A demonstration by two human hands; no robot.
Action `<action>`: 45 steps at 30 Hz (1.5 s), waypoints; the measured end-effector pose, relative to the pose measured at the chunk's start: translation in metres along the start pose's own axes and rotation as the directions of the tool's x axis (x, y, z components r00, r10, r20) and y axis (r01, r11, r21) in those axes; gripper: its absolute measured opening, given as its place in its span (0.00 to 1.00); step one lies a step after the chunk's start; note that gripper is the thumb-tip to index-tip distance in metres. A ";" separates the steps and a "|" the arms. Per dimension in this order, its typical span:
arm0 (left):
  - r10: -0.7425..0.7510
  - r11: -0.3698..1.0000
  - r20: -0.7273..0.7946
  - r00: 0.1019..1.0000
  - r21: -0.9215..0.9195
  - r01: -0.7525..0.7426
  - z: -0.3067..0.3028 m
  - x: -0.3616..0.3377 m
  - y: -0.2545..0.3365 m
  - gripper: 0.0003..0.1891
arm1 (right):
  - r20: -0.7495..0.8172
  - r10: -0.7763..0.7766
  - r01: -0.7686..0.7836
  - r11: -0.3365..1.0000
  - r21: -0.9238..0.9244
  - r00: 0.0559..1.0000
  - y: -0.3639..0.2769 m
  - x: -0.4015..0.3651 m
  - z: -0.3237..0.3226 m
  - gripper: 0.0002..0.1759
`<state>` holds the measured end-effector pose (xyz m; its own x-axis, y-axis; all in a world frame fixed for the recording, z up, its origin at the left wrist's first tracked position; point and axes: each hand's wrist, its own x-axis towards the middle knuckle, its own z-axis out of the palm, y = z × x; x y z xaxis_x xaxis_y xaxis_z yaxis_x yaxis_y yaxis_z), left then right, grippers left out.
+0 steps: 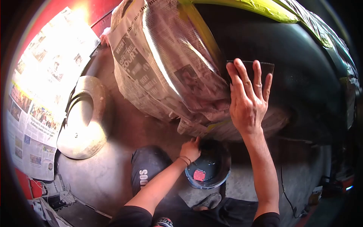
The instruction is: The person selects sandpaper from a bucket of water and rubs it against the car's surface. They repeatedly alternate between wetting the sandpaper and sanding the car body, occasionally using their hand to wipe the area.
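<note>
My right hand [249, 100] lies flat with its fingers stretched out over a dark square sheet [267, 69] that looks like sandpaper. Under that sheet is a glossy dark car body panel [302, 49], smooth and curved. Lower down, my left hand [191, 149] is at the near-left rim of a dark bucket [230, 166], fingers curled at its edge. Water shows inside the bucket, along with a pink piece [199, 174]. Newspaper [162, 64] covers the car part left of the panel, with yellow-green masking [261, 9] along the top.
A worn tire [100, 102] lies on the floor at left, beside a red surface hung with newspaper sheets [38, 125]. My knee [149, 162] is left of the bucket. A thin cable [286, 193] runs across the floor at right.
</note>
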<state>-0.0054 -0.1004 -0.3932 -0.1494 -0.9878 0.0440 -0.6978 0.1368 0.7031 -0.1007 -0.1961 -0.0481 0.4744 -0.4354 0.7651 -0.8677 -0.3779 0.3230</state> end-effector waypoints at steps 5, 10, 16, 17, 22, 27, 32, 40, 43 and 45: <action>-0.021 0.999 0.031 0.999 0.036 0.020 -0.003 -0.007 0.000 0.30 | -0.039 0.000 0.001 1.000 0.016 0.999 -0.014 0.049 0.004 0.27; -0.038 0.999 0.093 0.995 -0.012 0.039 -0.004 0.000 -0.001 0.29 | 0.005 0.034 -0.034 0.997 -0.076 0.999 0.041 -0.044 -0.007 0.24; -0.017 1.000 0.045 0.999 -0.022 0.018 0.003 0.004 -0.003 0.27 | -0.081 0.158 -0.162 0.986 -0.042 0.984 0.051 -0.078 0.013 0.27; -0.015 1.000 0.051 0.999 -0.016 0.016 0.002 0.003 -0.003 0.27 | -0.051 0.136 -0.138 0.989 -0.050 0.989 0.033 -0.075 0.019 0.28; -0.011 0.999 0.052 0.999 0.035 0.009 -0.010 0.000 0.004 0.28 | -0.073 0.095 -0.095 0.995 -0.004 0.993 0.078 -0.099 0.023 0.30; -0.042 0.998 0.109 0.993 0.051 0.036 -0.001 0.007 0.003 0.31 | -0.058 -0.072 0.069 0.996 -0.064 0.996 0.057 -0.075 0.026 0.34; -0.018 0.999 0.052 0.998 0.035 0.016 0.004 0.003 -0.004 0.31 | -0.040 -0.154 0.153 0.988 -0.013 0.987 0.079 -0.078 0.026 0.31; 0.023 0.999 0.048 0.999 0.034 -0.025 -0.001 0.002 -0.003 0.28 | -0.127 -0.172 0.171 0.985 -0.016 0.977 0.075 -0.077 0.034 0.32; 0.008 0.997 0.104 0.994 0.075 -0.016 0.002 0.009 0.001 0.26 | -0.215 -0.043 0.051 0.998 0.033 0.976 0.102 -0.094 0.026 0.30; -0.009 0.995 0.088 0.996 0.100 0.000 -0.002 0.004 -0.007 0.25 | -0.263 0.130 -0.076 0.975 0.207 0.956 0.113 -0.110 0.011 0.27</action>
<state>0.0003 -0.1059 -0.3959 -0.2047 -0.9785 -0.0249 -0.7640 0.1438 0.6290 -0.2491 -0.1998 -0.1020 0.3018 -0.2507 0.9198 -0.8516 -0.5046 0.1419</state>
